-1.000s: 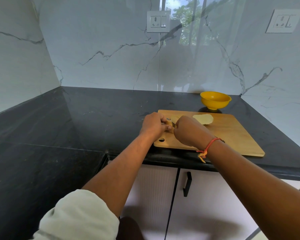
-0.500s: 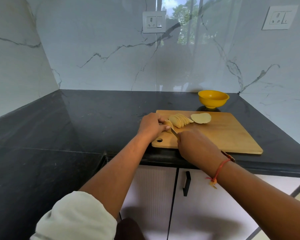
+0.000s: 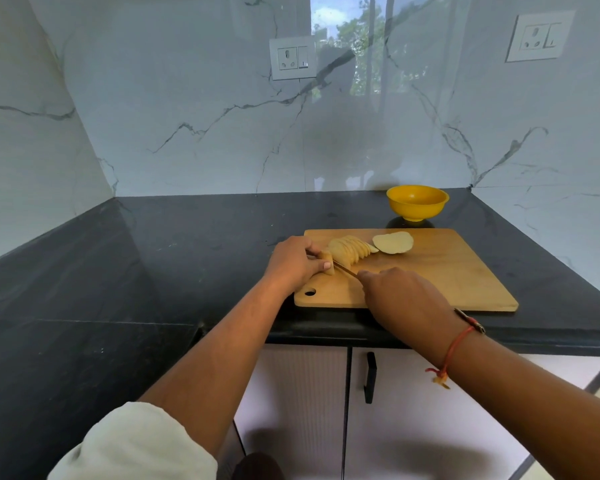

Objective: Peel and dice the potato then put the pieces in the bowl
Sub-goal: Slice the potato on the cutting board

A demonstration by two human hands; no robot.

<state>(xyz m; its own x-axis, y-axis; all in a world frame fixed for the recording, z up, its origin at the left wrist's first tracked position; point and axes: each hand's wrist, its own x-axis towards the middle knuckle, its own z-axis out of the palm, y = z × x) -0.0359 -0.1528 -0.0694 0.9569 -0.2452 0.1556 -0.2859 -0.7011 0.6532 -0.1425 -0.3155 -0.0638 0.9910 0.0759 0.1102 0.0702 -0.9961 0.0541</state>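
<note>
A peeled potato (image 3: 349, 250), cut into several leaning slices, lies on the left part of a wooden cutting board (image 3: 444, 271). One flat potato half (image 3: 394, 242) lies cut side up just right of the slices. My left hand (image 3: 295, 261) grips the uncut end piece of the potato at the slices' left. My right hand (image 3: 400, 296) holds a knife (image 3: 345, 269), whose blade sits between that end piece and the slices. The handle is hidden in my fist. A yellow bowl (image 3: 417, 202) stands behind the board.
The board lies near the front edge of a black stone counter (image 3: 153, 254) in a corner of marble walls. Below the counter are white cabinet doors with a black handle (image 3: 370, 377). Two wall sockets sit above.
My right hand drew back toward me and lower, uncovering the potato slices. The knife blade now shows at the potato's left end. My left hand stayed on the potato.
</note>
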